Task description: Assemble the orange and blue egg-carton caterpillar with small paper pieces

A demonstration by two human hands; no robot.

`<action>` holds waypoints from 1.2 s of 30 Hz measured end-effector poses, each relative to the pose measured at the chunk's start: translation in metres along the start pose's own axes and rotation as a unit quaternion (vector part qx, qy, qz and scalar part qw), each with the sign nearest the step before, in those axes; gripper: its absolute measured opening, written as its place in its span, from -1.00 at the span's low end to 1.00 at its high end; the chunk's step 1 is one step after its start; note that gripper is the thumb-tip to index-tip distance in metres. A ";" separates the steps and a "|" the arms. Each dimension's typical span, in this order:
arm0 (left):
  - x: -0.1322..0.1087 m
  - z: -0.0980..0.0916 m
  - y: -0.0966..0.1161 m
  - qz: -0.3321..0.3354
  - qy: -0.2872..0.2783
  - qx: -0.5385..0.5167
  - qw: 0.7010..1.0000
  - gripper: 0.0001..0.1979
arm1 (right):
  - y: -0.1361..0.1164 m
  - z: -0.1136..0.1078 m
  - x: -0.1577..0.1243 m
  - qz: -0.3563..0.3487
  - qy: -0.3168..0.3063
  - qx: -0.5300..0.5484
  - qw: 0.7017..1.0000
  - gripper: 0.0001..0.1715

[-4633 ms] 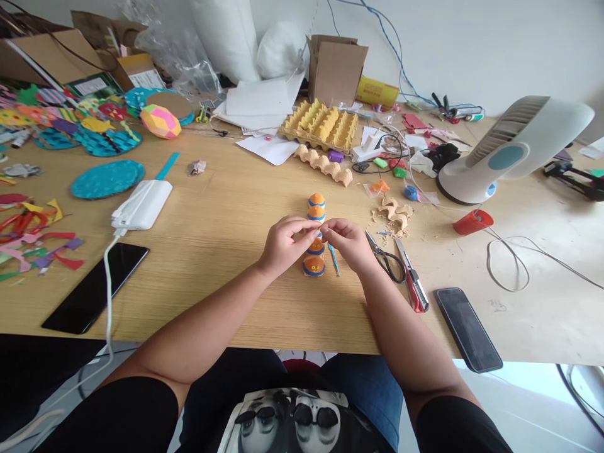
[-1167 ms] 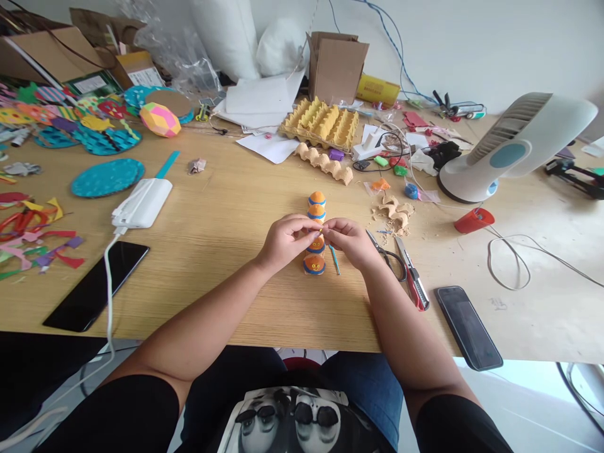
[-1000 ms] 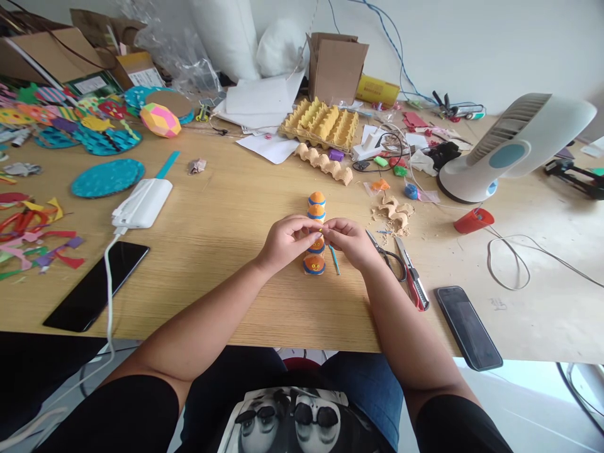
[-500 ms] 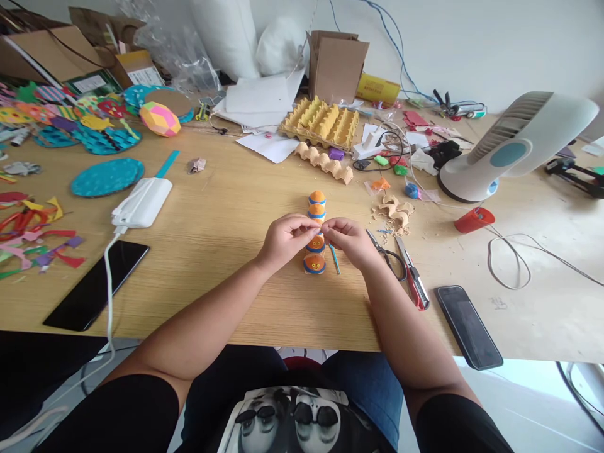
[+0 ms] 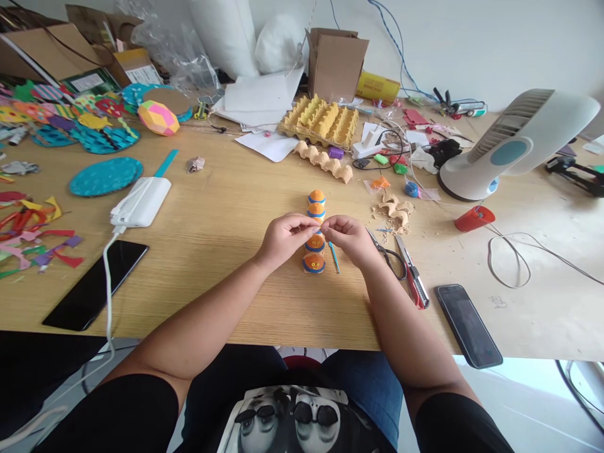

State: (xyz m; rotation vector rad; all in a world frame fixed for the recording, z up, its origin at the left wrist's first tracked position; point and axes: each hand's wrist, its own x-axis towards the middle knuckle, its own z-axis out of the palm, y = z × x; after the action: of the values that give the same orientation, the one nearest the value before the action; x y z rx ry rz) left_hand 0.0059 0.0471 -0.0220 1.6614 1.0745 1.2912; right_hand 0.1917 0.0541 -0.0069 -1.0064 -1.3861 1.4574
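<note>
A row of orange-and-blue decorated egg-carton cups point(image 5: 314, 263) runs away from me across the table, the nearer ones bearing small yellow faces. Over the middle of the row, my left hand point(image 5: 289, 239) and my right hand point(image 5: 348, 238) meet fingertip to fingertip. Both are closed in a pinch. Whatever lies between the fingertips is too small to make out. Just below my right hand lies a thin blue stick-like tool point(image 5: 335, 258). Black-handled scissors point(image 5: 394, 261) and a red-and-grey box cutter point(image 5: 414, 277) rest to the right of that hand.
Cut carton scraps point(image 5: 395, 211) lie beyond the scissors. A yellow egg tray point(image 5: 321, 126) and a carton strip point(image 5: 323, 162) stand farther back. At right are a white fan point(image 5: 500, 148), a red cup-like piece point(image 5: 474, 218) and a phone point(image 5: 468, 326); a power bank point(image 5: 141, 202) lies left.
Both hands stay pinched together over the row, with barely any finger movement. The whole view has shifted very slightly.
</note>
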 end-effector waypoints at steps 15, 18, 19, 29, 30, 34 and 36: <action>0.000 0.000 -0.002 -0.028 -0.021 -0.048 0.998 -0.72 | 0.002 0.000 0.001 0.008 -0.004 0.026 1.000 -0.65; 0.000 0.000 -0.002 -0.025 -0.018 -0.039 0.999 -0.72 | 0.002 0.000 0.001 0.011 -0.005 0.024 1.000 -0.66; 0.000 0.000 -0.002 -0.025 -0.018 -0.038 0.999 -0.72 | 0.002 0.000 0.001 0.012 -0.005 0.022 1.000 -0.65; 0.000 0.001 -0.006 -0.048 -0.008 -0.055 0.997 -0.71 | 0.006 0.001 0.001 0.002 -0.011 0.027 1.000 -0.66; 0.000 0.001 -0.005 -0.049 -0.004 -0.052 0.997 -0.72 | 0.006 0.001 0.000 0.002 -0.010 0.026 1.000 -0.66; 0.000 0.001 -0.004 -0.045 0.003 -0.040 0.998 -0.73 | 0.004 0.001 0.000 0.010 -0.007 0.022 1.000 -0.64; 0.000 0.001 -0.003 -0.042 0.004 -0.039 0.998 -0.74 | 0.004 0.002 0.000 0.010 -0.010 0.023 1.000 -0.63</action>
State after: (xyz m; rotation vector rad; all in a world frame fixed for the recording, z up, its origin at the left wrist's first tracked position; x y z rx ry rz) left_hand 0.0059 0.0479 -0.0254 1.5383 1.0749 1.2699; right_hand 0.1899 0.0538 -0.0109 -0.9805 -1.3546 1.5111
